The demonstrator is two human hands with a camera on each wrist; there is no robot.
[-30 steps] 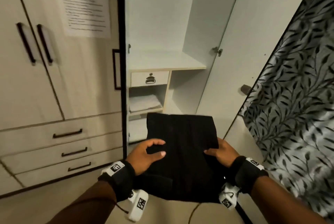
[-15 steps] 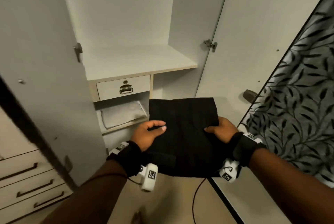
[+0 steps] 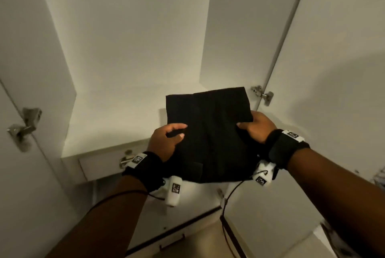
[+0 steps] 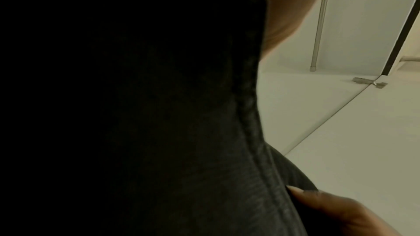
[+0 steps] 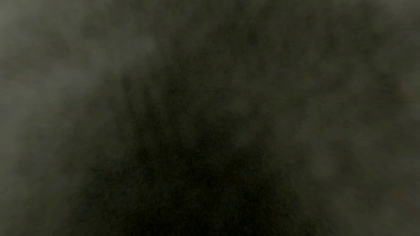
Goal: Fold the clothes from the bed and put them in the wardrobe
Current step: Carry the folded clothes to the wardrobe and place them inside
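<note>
A folded black garment (image 3: 210, 132) is held flat between both hands, its far edge over the white shelf (image 3: 116, 116) of the open wardrobe. My left hand (image 3: 166, 141) grips its left edge with the thumb on top. My right hand (image 3: 257, 127) grips the right edge the same way. In the left wrist view the black garment (image 4: 136, 114) fills most of the picture, with a fingertip (image 4: 322, 204) against its hem. The right wrist view is dark and blurred, covered by cloth.
The wardrobe's side panels and open doors stand close on both sides, with hinges at the left (image 3: 24, 126) and right (image 3: 263, 95). A small drawer (image 3: 104, 164) sits under the shelf. A hanging rail (image 4: 320, 24) shows in the left wrist view. Lower drawers (image 3: 173, 241) lie below.
I have moved closer to the wardrobe and lifted the garment forward, from the level of the small drawer up over the shelf. Both hands keep their grip.
</note>
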